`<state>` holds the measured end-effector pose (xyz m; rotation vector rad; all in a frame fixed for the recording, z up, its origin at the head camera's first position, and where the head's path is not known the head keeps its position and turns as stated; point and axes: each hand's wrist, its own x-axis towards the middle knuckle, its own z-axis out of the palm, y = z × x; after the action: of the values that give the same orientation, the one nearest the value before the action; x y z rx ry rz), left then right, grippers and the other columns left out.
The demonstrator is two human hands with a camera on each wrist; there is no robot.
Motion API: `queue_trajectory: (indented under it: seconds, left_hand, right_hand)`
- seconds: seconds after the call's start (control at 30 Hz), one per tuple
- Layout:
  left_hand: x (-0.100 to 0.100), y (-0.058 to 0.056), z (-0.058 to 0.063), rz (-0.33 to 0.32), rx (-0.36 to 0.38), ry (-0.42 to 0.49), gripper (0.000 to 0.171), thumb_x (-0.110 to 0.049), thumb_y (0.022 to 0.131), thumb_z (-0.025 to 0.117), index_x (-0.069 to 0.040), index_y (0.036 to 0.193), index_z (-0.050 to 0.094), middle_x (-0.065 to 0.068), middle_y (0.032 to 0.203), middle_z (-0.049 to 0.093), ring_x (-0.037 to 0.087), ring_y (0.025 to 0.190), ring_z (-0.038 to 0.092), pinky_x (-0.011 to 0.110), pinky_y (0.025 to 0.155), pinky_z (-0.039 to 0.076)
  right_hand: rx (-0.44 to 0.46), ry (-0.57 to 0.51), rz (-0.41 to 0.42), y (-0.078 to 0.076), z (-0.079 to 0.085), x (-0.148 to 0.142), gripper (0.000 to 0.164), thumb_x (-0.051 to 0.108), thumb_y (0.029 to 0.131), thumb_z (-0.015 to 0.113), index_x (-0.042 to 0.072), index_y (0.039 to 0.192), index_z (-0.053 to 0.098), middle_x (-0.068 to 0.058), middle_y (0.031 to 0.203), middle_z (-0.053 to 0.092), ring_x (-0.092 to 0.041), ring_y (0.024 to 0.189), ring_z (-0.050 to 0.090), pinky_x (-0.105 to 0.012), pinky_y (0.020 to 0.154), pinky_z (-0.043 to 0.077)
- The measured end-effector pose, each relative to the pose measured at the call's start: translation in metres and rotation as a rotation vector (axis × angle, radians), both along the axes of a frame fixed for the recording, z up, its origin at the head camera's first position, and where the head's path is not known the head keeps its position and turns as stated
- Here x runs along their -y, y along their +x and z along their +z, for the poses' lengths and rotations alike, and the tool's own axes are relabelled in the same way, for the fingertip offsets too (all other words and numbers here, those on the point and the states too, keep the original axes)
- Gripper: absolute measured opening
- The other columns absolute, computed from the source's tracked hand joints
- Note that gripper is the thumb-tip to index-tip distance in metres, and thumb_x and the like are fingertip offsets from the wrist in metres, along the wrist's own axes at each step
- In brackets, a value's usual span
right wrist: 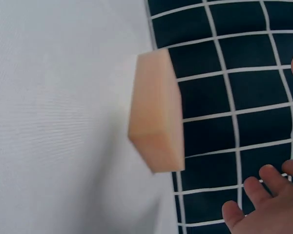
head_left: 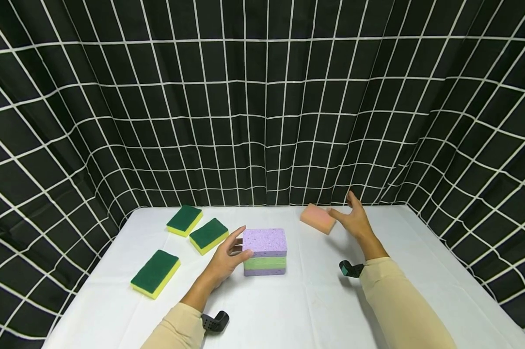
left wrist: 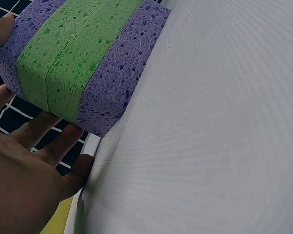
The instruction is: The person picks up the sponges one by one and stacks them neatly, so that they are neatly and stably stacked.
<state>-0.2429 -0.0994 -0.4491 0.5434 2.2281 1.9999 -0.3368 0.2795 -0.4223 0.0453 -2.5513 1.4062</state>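
Observation:
A stack of purple and green sponges (head_left: 264, 241) stands on the white table, purple at top and bottom with green between. My left hand (head_left: 224, 259) is at the stack's left side, thumb by the front corner and fingers spread. In the left wrist view, the fingertips of that hand (left wrist: 24, 170) lie against or very near the stack's side (left wrist: 63, 58); firm contact cannot be told. To the right and farther back, a peach-orange sponge (head_left: 318, 219) lies flat. My right hand (head_left: 357, 222) hovers just right of it, thumb and fingers apart, holding nothing.
Three green-and-yellow scouring sponges lie on the left: one at the back (head_left: 184, 219), one nearer the stack (head_left: 209, 235), one toward the front (head_left: 155, 272). A black curtain with a white grid (head_left: 266, 121) surrounds the white tabletop (head_left: 314, 310) at the back and sides.

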Motion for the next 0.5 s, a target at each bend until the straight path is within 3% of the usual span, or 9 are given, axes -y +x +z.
queue_trajectory:
  seconds: [0.23,0.5]
  left_hand:
    - [0.0,0.001,0.001,0.002,0.002,-0.008,0.073,-0.012,0.092,0.068,-0.006,0.152,0.027,0.023,0.13,0.051,0.041,0.118,0.048,0.048,0.097,0.043]
    - [0.0,0.002,0.002,-0.003,0.005,-0.01,0.073,-0.012,0.092,0.067,-0.005,0.152,0.026,0.024,0.131,0.05,0.042,0.119,0.047,0.048,0.097,0.043]
  right_hand:
    - [0.077,-0.029,0.032,-0.006,-0.01,-0.004,0.106,0.036,0.085,0.074,0.0,0.153,0.001,-0.024,0.157,0.009,-0.042,0.141,0.013,-0.056,0.11,0.018]
    - [0.229,-0.014,0.052,-0.011,-0.024,-0.004,0.108,0.041,0.087,0.07,0.001,0.153,-0.006,-0.025,0.156,0.007,-0.045,0.139,0.014,-0.058,0.109,0.017]
